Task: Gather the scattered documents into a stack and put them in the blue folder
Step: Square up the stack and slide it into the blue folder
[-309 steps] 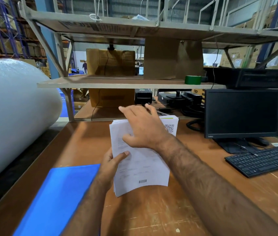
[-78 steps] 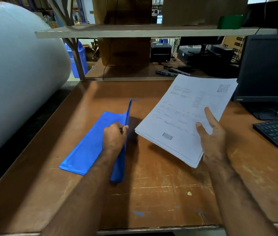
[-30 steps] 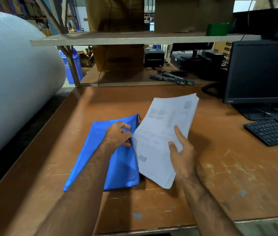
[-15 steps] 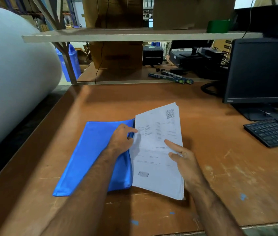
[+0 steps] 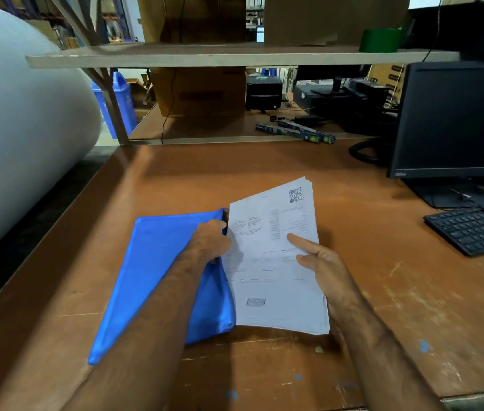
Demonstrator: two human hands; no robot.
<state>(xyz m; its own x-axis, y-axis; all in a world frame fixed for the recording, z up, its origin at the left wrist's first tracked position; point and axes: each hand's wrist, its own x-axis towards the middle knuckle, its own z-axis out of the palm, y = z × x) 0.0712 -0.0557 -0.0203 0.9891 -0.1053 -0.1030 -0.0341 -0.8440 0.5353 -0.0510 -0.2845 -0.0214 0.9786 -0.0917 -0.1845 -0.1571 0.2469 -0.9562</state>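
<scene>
A blue folder (image 5: 151, 271) lies on the brown table (image 5: 383, 292), left of centre. My left hand (image 5: 212, 241) grips its right edge and holds the cover up. A stack of white printed documents (image 5: 270, 280), with a QR code at its far corner and a barcode near its front, rests against the folder's open right side. Its left edge sits at the opening, partly under my left hand. My right hand (image 5: 320, 262) holds the stack at its right side, thumb on top.
A black monitor (image 5: 457, 120) and black keyboard (image 5: 474, 226) stand at the right. A big white roll (image 5: 18, 129) fills the left. A low shelf (image 5: 228, 56) spans the back, with boxes, a printer and cables under it.
The paper stack has slid left toward the folder's opening and lies flatter. My right hand shifted further up its right side. My left hand still holds the folder's edge.
</scene>
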